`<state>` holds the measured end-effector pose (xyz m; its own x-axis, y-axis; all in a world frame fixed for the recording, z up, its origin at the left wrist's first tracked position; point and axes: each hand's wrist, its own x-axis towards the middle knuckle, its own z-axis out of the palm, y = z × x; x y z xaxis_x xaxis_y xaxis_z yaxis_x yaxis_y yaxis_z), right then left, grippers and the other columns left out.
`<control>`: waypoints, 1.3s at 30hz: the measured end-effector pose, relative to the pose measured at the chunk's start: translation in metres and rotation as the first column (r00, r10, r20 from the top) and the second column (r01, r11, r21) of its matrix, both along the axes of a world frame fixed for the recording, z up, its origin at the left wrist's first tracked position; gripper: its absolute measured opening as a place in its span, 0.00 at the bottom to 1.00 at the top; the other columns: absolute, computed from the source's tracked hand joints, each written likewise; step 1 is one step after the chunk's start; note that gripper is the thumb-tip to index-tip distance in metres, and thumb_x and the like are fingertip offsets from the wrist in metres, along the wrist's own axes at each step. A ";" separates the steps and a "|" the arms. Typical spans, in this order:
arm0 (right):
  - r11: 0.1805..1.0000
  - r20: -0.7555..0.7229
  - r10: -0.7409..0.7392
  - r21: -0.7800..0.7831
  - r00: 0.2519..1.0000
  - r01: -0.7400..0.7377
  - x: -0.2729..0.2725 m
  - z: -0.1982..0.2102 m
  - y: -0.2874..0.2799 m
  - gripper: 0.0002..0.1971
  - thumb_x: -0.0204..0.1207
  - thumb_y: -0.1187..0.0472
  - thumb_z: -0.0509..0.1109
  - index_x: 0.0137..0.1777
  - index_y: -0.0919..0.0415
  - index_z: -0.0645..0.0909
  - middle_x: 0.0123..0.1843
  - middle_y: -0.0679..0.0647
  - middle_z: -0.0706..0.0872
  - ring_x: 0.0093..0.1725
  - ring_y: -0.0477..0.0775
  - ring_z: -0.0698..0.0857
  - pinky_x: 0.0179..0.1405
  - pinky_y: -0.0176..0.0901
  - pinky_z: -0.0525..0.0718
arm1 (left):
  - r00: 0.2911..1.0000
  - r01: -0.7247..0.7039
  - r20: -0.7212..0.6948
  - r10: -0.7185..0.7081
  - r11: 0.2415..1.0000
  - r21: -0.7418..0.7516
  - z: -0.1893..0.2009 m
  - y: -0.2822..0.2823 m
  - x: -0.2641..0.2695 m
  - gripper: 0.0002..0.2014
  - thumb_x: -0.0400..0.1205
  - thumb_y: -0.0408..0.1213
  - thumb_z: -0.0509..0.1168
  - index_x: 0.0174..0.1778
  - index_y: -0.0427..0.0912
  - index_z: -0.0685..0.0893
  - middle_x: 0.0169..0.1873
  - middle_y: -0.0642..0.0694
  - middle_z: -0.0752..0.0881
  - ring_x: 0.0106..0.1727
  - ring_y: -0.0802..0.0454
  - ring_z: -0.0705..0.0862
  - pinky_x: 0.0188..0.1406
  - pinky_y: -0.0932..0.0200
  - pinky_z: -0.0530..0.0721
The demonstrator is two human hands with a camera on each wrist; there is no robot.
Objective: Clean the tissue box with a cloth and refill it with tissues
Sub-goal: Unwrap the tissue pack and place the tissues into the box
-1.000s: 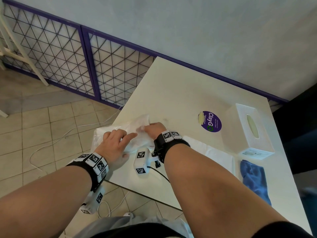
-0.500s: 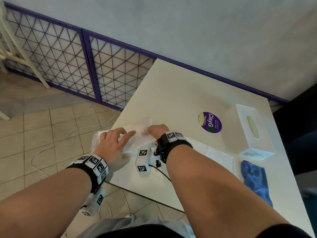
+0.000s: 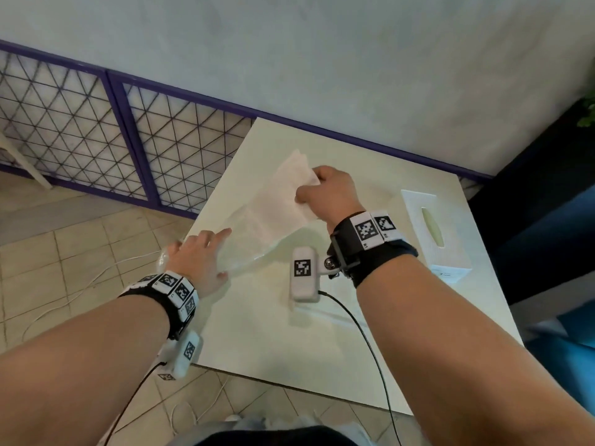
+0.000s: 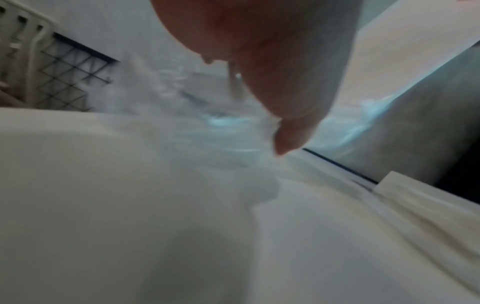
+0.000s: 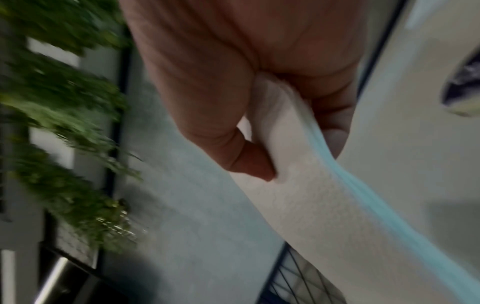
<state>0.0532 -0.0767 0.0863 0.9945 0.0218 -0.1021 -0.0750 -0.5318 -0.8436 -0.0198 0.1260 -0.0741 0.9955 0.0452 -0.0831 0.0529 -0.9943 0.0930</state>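
My right hand (image 3: 325,191) grips one end of a white stack of tissues (image 3: 280,201) and holds it lifted above the middle of the white table (image 3: 264,333). The right wrist view shows thumb and fingers pinching the tissue stack (image 5: 298,185). The stack's lower end still sits in a clear plastic wrapper (image 3: 244,252). My left hand (image 3: 199,255) presses that wrapper down at the table's left edge, fingers fairly straight. The white tissue box (image 3: 431,233) stands upright to the right, its oval slot facing up and empty. My right forearm hides the cloth.
A purple-framed wire fence (image 3: 96,123) runs along the wall to the left, above a tiled floor with loose cables (image 3: 80,284). Dark furniture stands right of the table. A green plant (image 5: 64,102) and a purple sticker (image 5: 462,90) show in the right wrist view.
My right hand has risen and moved away to the right, drawing the tissue stack out of the wrapper. The left hand stays on the wrapper at the table's edge.
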 end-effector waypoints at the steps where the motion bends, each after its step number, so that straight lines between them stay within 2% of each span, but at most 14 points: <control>1: 1.000 0.034 0.000 -0.010 0.999 0.000 -0.002 0.010 -0.009 0.13 0.60 0.67 0.74 0.45 0.54 0.84 0.46 0.55 0.91 0.46 0.60 0.89 0.49 0.57 0.90 | 0.997 -0.021 -0.080 0.023 0.999 0.023 0.005 -0.008 0.007 0.46 0.71 0.58 0.64 0.81 0.57 0.45 0.76 0.48 0.66 0.77 0.45 0.65 0.74 0.36 0.61; 5: 0.994 0.118 0.055 -0.102 0.991 -0.043 -0.017 0.039 -0.044 0.13 0.65 0.66 0.73 0.49 0.55 0.83 0.45 0.52 0.89 0.44 0.54 0.87 0.44 0.44 0.87 | 0.985 -0.134 -0.123 0.122 0.986 -0.097 0.024 -0.042 0.022 0.53 0.67 0.54 0.68 0.83 0.55 0.41 0.84 0.48 0.49 0.84 0.44 0.40 0.79 0.32 0.44; 7: 0.994 0.125 0.065 -0.094 0.990 -0.053 -0.027 0.046 -0.057 0.12 0.66 0.66 0.73 0.49 0.55 0.84 0.47 0.53 0.90 0.45 0.55 0.88 0.44 0.45 0.87 | 0.992 -0.104 0.030 0.126 0.909 -0.404 0.037 -0.060 0.024 0.52 0.69 0.44 0.70 0.84 0.51 0.44 0.84 0.48 0.45 0.84 0.48 0.39 0.80 0.41 0.44; 9: 0.996 0.127 0.067 -0.067 0.990 -0.058 -0.032 0.047 -0.067 0.11 0.65 0.67 0.73 0.48 0.56 0.84 0.47 0.55 0.90 0.46 0.57 0.89 0.45 0.49 0.89 | 0.991 -0.100 -0.049 0.124 0.447 -0.889 0.049 -0.078 0.023 0.55 0.64 0.31 0.71 0.84 0.49 0.46 0.84 0.46 0.50 0.83 0.50 0.50 0.77 0.53 0.56; 11: 0.998 0.118 0.058 -0.019 0.991 -0.056 -0.036 0.046 -0.072 0.12 0.64 0.67 0.74 0.48 0.58 0.85 0.46 0.56 0.90 0.46 0.59 0.89 0.47 0.54 0.90 | 0.982 -0.189 -0.191 0.000 -0.131 -0.973 0.056 -0.091 0.019 0.56 0.53 0.29 0.70 0.81 0.49 0.57 0.76 0.43 0.69 0.73 0.49 0.73 0.63 0.57 0.76; 12: 0.998 0.109 0.047 0.022 0.993 -0.050 -0.037 0.045 -0.074 0.12 0.63 0.68 0.74 0.48 0.59 0.85 0.46 0.57 0.91 0.46 0.61 0.89 0.47 0.56 0.90 | 0.973 -0.233 -0.222 -0.068 -0.314 -0.921 0.058 -0.097 0.016 0.49 0.52 0.29 0.69 0.74 0.48 0.66 0.66 0.44 0.79 0.61 0.50 0.82 0.53 0.59 0.81; 14: 0.986 0.055 0.026 0.163 0.998 -0.034 -0.041 0.043 -0.079 0.13 0.63 0.70 0.74 0.47 0.59 0.85 0.48 0.60 0.90 0.47 0.64 0.90 0.44 0.59 0.91 | 0.961 -0.276 -0.226 -0.161 -0.466 -0.841 0.062 -0.106 0.012 0.32 0.53 0.27 0.70 0.56 0.48 0.78 0.47 0.48 0.85 0.45 0.49 0.86 0.49 0.56 0.82; 17: 0.909 -0.074 0.039 0.417 0.996 -0.004 -0.050 0.040 -0.091 0.13 0.66 0.75 0.73 0.45 0.58 0.83 0.47 0.58 0.89 0.43 0.60 0.89 0.39 0.51 0.89 | 0.954 -0.299 -0.234 -0.188 -0.520 -0.800 0.073 -0.122 0.004 0.21 0.39 0.34 0.80 0.28 0.44 0.85 0.37 0.47 0.87 0.45 0.43 0.89 0.58 0.51 0.81; 21: 0.865 -0.109 0.037 0.501 0.993 0.022 -0.057 0.032 -0.106 0.13 0.67 0.75 0.72 0.44 0.57 0.82 0.48 0.59 0.89 0.44 0.61 0.88 0.40 0.51 0.89 | 0.948 -0.257 -0.314 -0.057 -0.718 -0.647 0.073 -0.133 -0.004 0.18 0.38 0.25 0.72 0.22 0.36 0.78 0.32 0.42 0.88 0.41 0.30 0.90 0.64 0.33 0.73; 25: 0.888 -0.078 -0.024 0.456 0.997 0.057 -0.066 0.019 -0.126 0.14 0.66 0.72 0.74 0.48 0.56 0.82 0.53 0.59 0.90 0.52 0.62 0.89 0.49 0.61 0.90 | 0.959 -0.237 -0.282 -0.011 -0.571 -0.786 0.069 -0.129 -0.011 0.09 0.63 0.28 0.70 0.34 0.44 0.91 0.42 0.46 0.91 0.48 0.41 0.88 0.52 0.46 0.84; 28: 0.933 -0.065 -0.025 0.358 0.998 0.047 -0.081 -0.005 -0.156 0.21 0.63 0.73 0.78 0.55 0.59 0.82 0.53 0.59 0.90 0.53 0.62 0.90 0.53 0.58 0.89 | 0.969 -0.246 -0.240 -0.053 -0.215 -0.945 0.070 -0.128 -0.024 0.18 0.57 0.41 0.83 0.40 0.40 0.89 0.36 0.49 0.92 0.42 0.50 0.90 0.37 0.59 0.88; 30: 0.967 -0.128 0.037 0.253 0.991 -0.004 -0.098 -0.026 -0.181 0.21 0.60 0.72 0.81 0.54 0.61 0.84 0.51 0.60 0.91 0.53 0.62 0.90 0.55 0.57 0.88 | 0.953 -0.263 -0.256 -0.161 -0.024 -0.964 0.063 -0.130 -0.035 0.29 0.49 0.42 0.88 0.44 0.37 0.91 0.43 0.45 0.93 0.47 0.50 0.91 0.45 0.60 0.87; 33: 0.988 -0.289 0.088 0.148 0.953 -0.047 -0.120 -0.064 -0.212 0.20 0.59 0.68 0.84 0.51 0.57 0.85 0.48 0.54 0.92 0.48 0.52 0.90 0.56 0.49 0.88 | 0.919 -0.292 -0.325 -0.221 0.171 -0.941 0.046 -0.141 -0.047 0.31 0.57 0.34 0.85 0.57 0.43 0.87 0.51 0.47 0.91 0.53 0.51 0.89 0.56 0.54 0.83; 39: 0.998 -0.532 -0.008 0.050 0.847 0.041 -0.127 -0.134 -0.232 0.20 0.62 0.62 0.82 0.55 0.62 0.84 0.46 0.56 0.90 0.41 0.55 0.89 0.33 0.42 0.84 | 0.854 -0.394 -0.490 -0.176 0.396 -0.829 -0.005 -0.160 -0.036 0.28 0.60 0.36 0.84 0.57 0.39 0.87 0.53 0.42 0.90 0.54 0.44 0.88 0.62 0.43 0.83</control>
